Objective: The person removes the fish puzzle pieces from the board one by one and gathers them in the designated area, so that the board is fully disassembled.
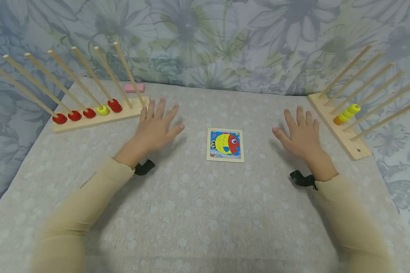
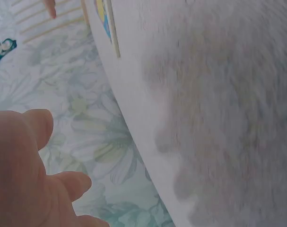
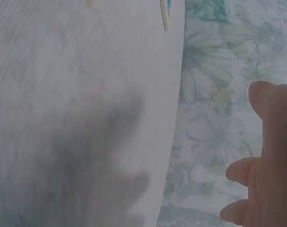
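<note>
sleeves [image 1: 85, 201], left hand [image 1: 154, 129] and right hand [image 1: 302, 137] splayed above tablecloth [image 1: 208, 212]

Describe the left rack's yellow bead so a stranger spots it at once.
Find the table, then the seven-peg rack by the left hand. The bead sits low on the middle peg; it is that rack's only yellow one, between red beads.

on the surface [image 1: 205, 212], a picture tile [image 1: 224, 145] is set between left hand [image 1: 153, 129] and right hand [image 1: 301, 135], these flanked by left rack [image 1: 100, 119] and right rack [image 1: 339, 132], beads [image 1: 115, 106] threaded on both, a block [image 1: 130, 88] placed behind the left rack.
</note>
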Demonstrator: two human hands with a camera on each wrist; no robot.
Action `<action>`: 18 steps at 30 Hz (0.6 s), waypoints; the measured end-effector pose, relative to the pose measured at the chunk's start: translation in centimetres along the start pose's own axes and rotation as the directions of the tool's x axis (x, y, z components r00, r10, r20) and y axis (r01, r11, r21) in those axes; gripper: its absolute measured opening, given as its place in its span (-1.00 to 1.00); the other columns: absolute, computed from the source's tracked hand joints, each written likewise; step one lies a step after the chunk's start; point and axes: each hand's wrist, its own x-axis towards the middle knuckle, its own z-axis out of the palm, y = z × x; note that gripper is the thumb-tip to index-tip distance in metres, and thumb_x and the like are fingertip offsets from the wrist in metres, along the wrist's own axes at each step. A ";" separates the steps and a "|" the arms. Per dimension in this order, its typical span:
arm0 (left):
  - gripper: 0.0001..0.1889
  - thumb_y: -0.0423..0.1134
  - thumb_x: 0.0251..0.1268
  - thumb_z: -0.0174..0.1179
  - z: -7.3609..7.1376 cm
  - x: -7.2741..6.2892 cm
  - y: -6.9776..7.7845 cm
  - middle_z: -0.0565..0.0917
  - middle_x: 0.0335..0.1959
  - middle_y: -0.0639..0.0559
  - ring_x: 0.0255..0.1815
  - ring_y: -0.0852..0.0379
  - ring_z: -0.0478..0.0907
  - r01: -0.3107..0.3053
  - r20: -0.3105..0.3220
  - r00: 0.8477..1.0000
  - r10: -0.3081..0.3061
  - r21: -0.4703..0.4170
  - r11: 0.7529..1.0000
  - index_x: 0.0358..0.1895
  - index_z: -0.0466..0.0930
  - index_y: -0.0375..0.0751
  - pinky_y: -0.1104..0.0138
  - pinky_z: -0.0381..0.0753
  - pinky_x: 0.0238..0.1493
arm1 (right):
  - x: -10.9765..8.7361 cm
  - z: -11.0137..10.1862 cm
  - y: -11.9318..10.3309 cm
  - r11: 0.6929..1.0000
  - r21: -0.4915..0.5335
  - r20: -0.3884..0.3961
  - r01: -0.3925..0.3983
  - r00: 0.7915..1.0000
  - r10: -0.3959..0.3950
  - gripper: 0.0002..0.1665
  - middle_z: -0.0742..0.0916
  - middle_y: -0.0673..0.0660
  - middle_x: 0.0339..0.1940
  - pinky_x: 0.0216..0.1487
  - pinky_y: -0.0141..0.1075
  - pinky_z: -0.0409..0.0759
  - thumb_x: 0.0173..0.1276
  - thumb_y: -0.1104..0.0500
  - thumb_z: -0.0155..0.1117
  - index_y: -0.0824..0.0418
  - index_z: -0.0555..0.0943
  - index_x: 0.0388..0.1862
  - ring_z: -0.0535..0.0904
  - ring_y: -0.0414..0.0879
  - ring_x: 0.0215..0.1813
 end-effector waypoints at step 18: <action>-0.26 0.16 0.48 0.04 4.9 -0.3 4.7 -0.02 0.66 -0.38 0.66 -0.50 -0.22 -0.138 0.025 0.988 0.149 -0.253 0.957 0.60 0.20 -0.11 -0.37 -0.17 0.57 | 3.9 3.0 -9.6 0.955 0.189 0.104 0.230 0.962 -0.252 -0.32 0.51 0.34 0.46 0.51 0.23 0.28 0.48 -0.09 0.22 0.21 0.46 0.46 0.34 0.29 0.52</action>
